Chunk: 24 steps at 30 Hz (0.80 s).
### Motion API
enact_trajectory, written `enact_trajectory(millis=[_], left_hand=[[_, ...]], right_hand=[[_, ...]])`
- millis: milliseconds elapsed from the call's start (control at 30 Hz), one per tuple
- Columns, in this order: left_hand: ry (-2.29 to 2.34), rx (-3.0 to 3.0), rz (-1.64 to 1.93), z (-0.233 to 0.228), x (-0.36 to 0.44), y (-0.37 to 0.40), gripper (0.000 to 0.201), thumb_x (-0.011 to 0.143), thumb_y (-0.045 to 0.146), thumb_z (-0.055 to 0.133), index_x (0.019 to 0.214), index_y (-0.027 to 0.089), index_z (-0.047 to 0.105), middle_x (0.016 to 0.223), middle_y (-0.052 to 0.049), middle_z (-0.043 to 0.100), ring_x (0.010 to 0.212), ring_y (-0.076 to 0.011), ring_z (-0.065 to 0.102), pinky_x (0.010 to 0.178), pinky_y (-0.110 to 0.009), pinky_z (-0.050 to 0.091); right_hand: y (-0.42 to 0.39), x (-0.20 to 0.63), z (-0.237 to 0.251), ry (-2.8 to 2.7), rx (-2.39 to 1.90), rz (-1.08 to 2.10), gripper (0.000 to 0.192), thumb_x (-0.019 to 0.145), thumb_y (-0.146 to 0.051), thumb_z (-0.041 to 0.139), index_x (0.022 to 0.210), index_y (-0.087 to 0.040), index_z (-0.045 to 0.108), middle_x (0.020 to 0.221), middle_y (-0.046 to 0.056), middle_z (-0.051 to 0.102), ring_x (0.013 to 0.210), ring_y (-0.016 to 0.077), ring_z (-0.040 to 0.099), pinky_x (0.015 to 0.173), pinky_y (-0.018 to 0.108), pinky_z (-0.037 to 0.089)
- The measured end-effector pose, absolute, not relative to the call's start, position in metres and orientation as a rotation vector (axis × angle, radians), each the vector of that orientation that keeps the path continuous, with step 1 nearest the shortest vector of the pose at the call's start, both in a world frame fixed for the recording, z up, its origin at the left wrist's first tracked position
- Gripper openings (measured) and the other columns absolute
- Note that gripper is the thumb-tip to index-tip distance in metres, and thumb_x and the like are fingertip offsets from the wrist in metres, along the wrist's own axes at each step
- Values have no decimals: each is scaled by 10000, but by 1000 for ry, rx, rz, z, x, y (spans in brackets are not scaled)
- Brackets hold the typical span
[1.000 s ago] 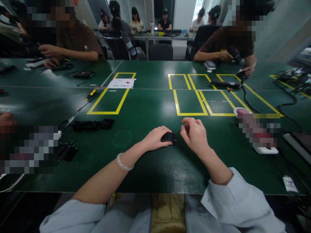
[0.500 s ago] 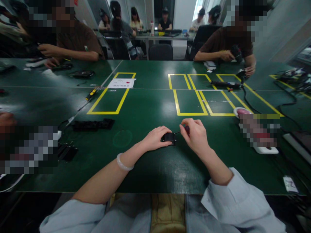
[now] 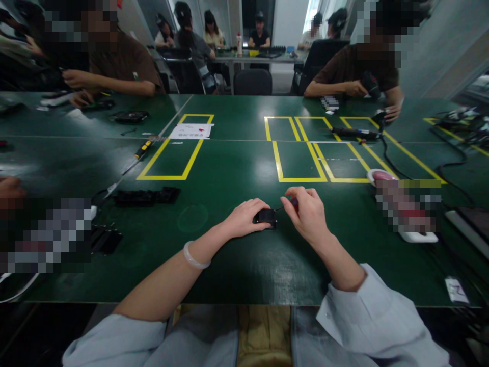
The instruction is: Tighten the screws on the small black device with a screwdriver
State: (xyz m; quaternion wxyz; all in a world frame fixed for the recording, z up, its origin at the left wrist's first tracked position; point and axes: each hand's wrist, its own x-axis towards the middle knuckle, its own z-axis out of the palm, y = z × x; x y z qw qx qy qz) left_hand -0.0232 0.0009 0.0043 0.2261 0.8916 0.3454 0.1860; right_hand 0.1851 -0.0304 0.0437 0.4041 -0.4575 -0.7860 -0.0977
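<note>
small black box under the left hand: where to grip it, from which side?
Probably the two short ends of the small black box, from above. It lies flat on the green table, so only the top and sides are reachable. The left hand already covers its left end; a thin wire leaves its right end toward the right hand, so avoid that corner.

Bare green table point(image 3: 229, 173) lies open ahead of both hands; black trays point(image 3: 147, 197) block left, white device point(image 3: 418, 236) right.

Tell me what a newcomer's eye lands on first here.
First, the two bare hands at the near middle of the green table: the left hand holds down a small black box, and the right hand pinches something small beside it. Next, the yellow tape rectangles farther back.
</note>
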Motion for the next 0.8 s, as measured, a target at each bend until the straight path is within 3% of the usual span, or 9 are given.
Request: enact_trajectory(millis=[333,567,800], left_hand=[[950,2460,508,5,-23,1,352,846,437,631,1111,217,559,1096,-65,598,1027,-238,568,890,-364,456],[949,2443,520,4,-24,1,356,839,435,636,1117,221,570,1097,-65,601,1019,-237,572,890,-368,459],[961,2457,492,8,-23,0,346,846,434,630,1108,218,559,1103,-65,599,1025,-235,573,891,-363,460]], right_hand=[[-30,185,46,-1978,-1165,-298,162,894,-157,461,1037,-181,533,826,29,671,691,159,583,743,317,429],[-29,187,43,-2008,-1172,-325,114,899,-267,545,982,-189,538,763,4,644,639,143,564,712,309,415],[-29,186,43,-2003,-1178,-294,139,895,-200,484,1027,-193,530,787,14,642,665,156,569,738,319,428]])
